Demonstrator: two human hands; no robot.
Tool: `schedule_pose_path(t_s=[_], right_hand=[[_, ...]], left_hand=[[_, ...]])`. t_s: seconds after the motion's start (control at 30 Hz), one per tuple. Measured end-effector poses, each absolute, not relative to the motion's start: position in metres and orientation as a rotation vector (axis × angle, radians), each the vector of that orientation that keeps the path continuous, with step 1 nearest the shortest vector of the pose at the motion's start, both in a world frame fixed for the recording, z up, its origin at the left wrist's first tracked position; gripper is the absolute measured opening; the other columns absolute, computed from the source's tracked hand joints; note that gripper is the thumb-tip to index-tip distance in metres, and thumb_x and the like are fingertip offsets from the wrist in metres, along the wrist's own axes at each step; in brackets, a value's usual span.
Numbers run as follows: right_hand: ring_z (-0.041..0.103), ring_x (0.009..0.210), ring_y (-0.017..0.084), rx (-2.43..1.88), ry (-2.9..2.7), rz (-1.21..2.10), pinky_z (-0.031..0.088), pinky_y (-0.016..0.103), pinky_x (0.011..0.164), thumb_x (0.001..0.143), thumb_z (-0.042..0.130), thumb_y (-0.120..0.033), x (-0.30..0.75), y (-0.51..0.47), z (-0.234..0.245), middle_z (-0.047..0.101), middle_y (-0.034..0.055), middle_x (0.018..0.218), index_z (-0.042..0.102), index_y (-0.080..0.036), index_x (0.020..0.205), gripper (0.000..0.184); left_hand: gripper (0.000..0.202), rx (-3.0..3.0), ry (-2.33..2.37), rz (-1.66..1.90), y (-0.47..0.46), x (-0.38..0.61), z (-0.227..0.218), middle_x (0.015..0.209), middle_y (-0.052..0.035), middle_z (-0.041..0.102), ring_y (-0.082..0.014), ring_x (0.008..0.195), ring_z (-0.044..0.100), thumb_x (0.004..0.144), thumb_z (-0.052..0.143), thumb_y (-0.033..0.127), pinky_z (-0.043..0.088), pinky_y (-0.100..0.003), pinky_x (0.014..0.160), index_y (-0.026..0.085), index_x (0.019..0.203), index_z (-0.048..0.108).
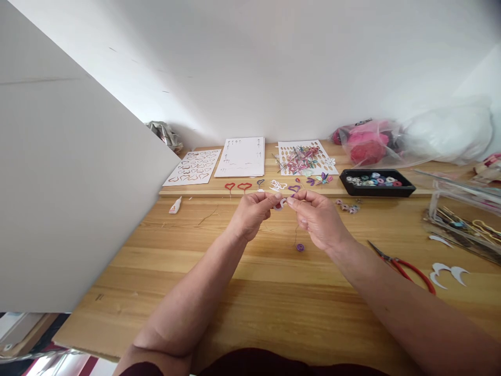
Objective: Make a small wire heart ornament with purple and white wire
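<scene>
My left hand [254,215] and my right hand [319,219] meet over the middle of the wooden table, thumbs and forefingers pinched. Between the fingertips is a small white crescent-shaped piece [283,202], partly hidden by them. A thin thread trails down below my right hand to a small purple bobbin [300,247]. Just beyond my fingers, a purple heart-shaped outline [294,188] and white cut-out shapes [277,185] lie on the raised ledge. Red heart outlines [245,186] rest to their left.
Red-handled snips [387,258] and loose white crescents [441,267] lie at right. A black tray [378,192] holds several thread bobbins, near a clear box [462,209]. A small glue bottle [176,205] lies left. Pattern sheets [240,159] and plastic bags [446,133] line the back.
</scene>
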State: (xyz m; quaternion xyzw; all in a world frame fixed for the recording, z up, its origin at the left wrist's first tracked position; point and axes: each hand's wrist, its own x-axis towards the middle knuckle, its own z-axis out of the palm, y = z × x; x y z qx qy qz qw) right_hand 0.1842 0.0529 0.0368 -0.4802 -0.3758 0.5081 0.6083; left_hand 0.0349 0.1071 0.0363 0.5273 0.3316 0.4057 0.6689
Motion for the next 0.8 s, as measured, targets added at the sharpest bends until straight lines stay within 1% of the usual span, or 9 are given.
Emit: schedule_pose_path(t_s=[0.23,0.43,0.57,0.8], right_hand=[[0.026,0.039,0.003,-1.106,-0.864,1.172,0.016,0.021,0.038,0.066,0.082,-0.035,0.1848,0.053,0.0371,0.039,-0.01,0.046,0.057,-0.02,0.068,0.03],[0.025,0.038,0.003,-1.11,-0.874,1.172,0.015,0.021,0.038,0.066,0.082,-0.036,0.1841,0.0529,0.038,0.038,-0.0105,0.045,0.057,-0.019,0.068,0.031],[0.025,0.038,0.003,-1.102,-0.848,1.179,0.014,0.021,0.038,0.064,0.083,-0.036,0.1837,0.0533,0.0389,0.038,-0.0106,0.045,0.056,-0.02,0.067,0.032],[0.028,0.038,0.003,-1.103,-0.829,1.195,0.016,0.021,0.038,0.064,0.084,-0.036,0.1846,0.0528,0.0387,0.04,-0.0099,0.045,0.057,-0.02,0.068,0.032]], left_hand=[[0.028,1.168,0.802,0.89,0.1055,0.0346,0.0412,0.067,0.0003,0.063,-0.0041,0.052,0.032,0.062,0.086,0.037,0.021,-0.026,0.052,0.014,0.07,0.072],[0.026,1.175,0.829,0.889,0.106,0.0347,0.0416,0.066,0.0014,0.063,-0.0042,0.052,0.033,0.062,0.086,0.036,0.023,-0.026,0.054,0.015,0.07,0.072],[0.027,1.202,0.834,0.916,0.1044,0.0353,0.0423,0.064,0.0027,0.061,-0.0045,0.052,0.034,0.062,0.086,0.036,0.025,-0.026,0.055,0.015,0.072,0.073],[0.025,1.2,0.828,0.943,0.1022,0.0361,0.0425,0.063,0.0035,0.06,-0.0044,0.052,0.034,0.062,0.086,0.035,0.027,-0.026,0.055,0.016,0.071,0.072]])
